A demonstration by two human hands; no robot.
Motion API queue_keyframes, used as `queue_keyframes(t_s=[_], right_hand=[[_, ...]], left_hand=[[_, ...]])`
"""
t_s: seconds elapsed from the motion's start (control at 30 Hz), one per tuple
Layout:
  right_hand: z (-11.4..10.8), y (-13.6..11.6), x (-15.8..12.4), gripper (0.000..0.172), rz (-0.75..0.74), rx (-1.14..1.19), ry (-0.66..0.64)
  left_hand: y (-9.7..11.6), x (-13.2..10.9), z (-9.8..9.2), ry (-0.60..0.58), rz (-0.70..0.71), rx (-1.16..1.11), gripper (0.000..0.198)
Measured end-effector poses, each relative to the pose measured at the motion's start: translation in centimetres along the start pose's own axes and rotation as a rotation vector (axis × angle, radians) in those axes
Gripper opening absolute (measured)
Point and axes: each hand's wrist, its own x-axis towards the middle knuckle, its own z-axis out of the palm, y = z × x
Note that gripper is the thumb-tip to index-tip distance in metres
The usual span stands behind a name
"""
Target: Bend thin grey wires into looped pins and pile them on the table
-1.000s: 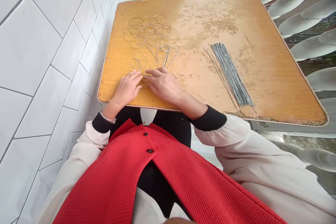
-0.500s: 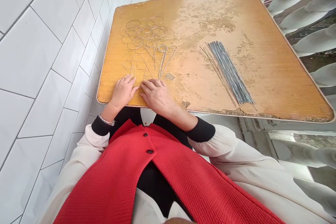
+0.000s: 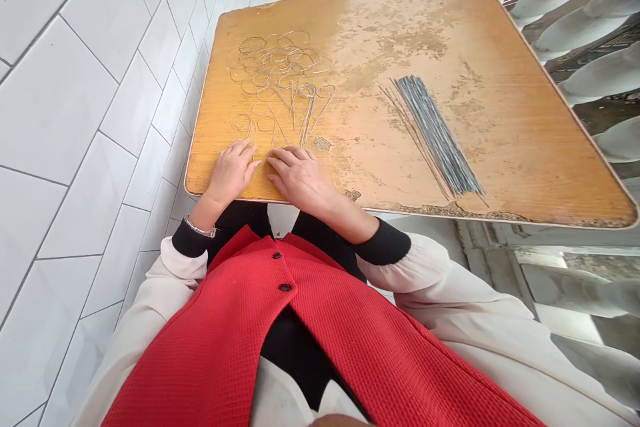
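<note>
My left hand [image 3: 231,170] lies palm down near the table's front edge, with its thumb apart from the fingers. Its fingertips rest over the straight ends of looped wires [image 3: 243,123]. Just to the right, my right hand [image 3: 303,179] bends its fingers and thumb around the lower end of another looped wire [image 3: 267,121]; the exact grip is partly hidden. Beyond the hands lies a tangled pile of thin wires with round loops [image 3: 285,63]. A few looped wires [image 3: 309,107] lie close together, with their straight ends pointing toward my right hand.
A bundle of straight grey wires [image 3: 437,137] lies on the worn wooden table [image 3: 525,113], with a few loose wires [image 3: 415,140] along its left side. A white tiled wall [image 3: 100,120] runs along the left. White balusters [image 3: 575,33] stand on the right.
Both hands stay almost in place over the wires. The gap between the left thumb and the right fingertips is slightly wider. The wire pile and the bundle lie as before.
</note>
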Motion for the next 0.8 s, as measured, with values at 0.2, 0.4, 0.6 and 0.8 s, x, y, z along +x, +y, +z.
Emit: queue_keyframes(t_s=[0.2, 0.4, 0.6, 0.8], right_hand=[[-0.1, 0.8, -1.6, 0.035, -0.006, 0.118, 0.159], [-1.1, 2.4, -4.6, 0.028, 0.223, 0.243, 0.402], [-5.5, 5.8, -6.9, 0.020, 0.571, 0.085, 0.376], [-10.4, 10.7, -6.5, 0.034, 0.925, -0.194, 0.018]], left_hand=[[-1.2, 1.8, -0.9, 0.085, 0.053, -0.013, 0.039], [-1.8, 0.9, -0.9, 0.208, 0.058, -0.078, 0.039], [0.8, -2.7, -0.1, 0.282, 0.194, -0.124, 0.034], [2.2, -3.8, 0.9, 0.285, 0.304, -0.147, 0.028]])
